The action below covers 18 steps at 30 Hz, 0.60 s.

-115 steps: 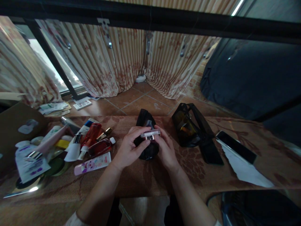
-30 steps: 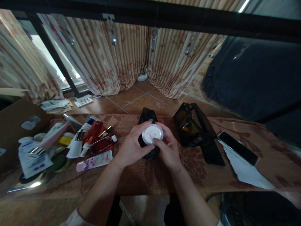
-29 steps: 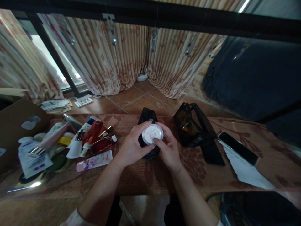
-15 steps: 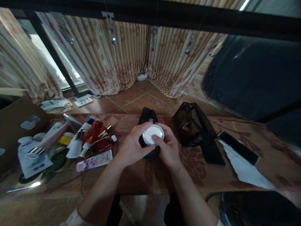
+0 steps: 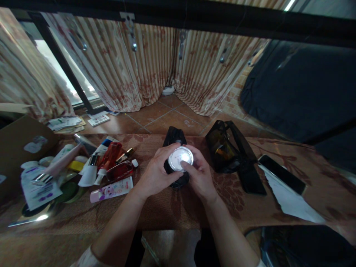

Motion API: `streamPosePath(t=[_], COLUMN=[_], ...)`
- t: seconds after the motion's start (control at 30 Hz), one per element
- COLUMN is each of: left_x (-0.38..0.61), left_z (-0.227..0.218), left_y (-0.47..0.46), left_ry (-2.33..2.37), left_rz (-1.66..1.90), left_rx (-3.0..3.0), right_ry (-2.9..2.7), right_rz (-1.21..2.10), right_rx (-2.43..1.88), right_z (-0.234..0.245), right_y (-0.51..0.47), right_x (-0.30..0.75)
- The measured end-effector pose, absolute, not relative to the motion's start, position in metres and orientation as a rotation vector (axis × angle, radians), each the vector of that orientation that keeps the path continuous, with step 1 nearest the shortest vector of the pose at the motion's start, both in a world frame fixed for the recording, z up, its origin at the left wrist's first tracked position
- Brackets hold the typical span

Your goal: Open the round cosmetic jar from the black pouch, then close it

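Observation:
Between my two hands is a small round container (image 5: 178, 155) with a white top and a shiny clear rim. My left hand (image 5: 155, 170) is wrapped round its left side. My right hand (image 5: 200, 174) grips the other side, its thumb lying on the top near the lower right edge. Glare on the top hides some of its markings. Beneath the container lies a black pouch (image 5: 175, 134), partly covered by my hands. To the left of my left hand is a pink and white tube (image 5: 112, 190).
Left on the cloth-covered table (image 5: 155, 215) are several cosmetics, including a red bottle (image 5: 119, 171), beside a cardboard box (image 5: 25, 148). Right of my hands stands a black mesh bag (image 5: 222, 148). Farther right, a phone (image 5: 281, 173) lies partly over white paper (image 5: 294, 204).
The container's top has tilted slightly and now catches bright glare. Both hands keep their hold on it in nearly the same place.

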State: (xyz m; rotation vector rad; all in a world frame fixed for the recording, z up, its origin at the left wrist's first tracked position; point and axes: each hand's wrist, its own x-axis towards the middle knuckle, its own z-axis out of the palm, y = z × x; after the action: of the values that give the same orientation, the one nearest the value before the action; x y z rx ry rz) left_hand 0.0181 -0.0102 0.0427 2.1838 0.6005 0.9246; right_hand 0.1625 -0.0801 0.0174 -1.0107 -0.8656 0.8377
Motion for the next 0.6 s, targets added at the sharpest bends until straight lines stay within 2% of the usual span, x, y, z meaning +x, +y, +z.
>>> streamPosePath(t=[0.23, 0.6], left_x=[0.0181, 0.0204], left_z=[0.0413, 0.0358], left_y=[-0.0095, -0.0104], left_ry=[0.589, 0.582], left_rz=[0.936, 0.957], left_rx=[2.206, 2.268], right_ry=[-0.805, -0.789], right_rz=[0.907, 0.757], right_rx=[-0.980, -1.159], right_z=[0.0163, 0.0125], right_y=[-0.0794, -0.0749], right_x=[0.1612, 0.1531])
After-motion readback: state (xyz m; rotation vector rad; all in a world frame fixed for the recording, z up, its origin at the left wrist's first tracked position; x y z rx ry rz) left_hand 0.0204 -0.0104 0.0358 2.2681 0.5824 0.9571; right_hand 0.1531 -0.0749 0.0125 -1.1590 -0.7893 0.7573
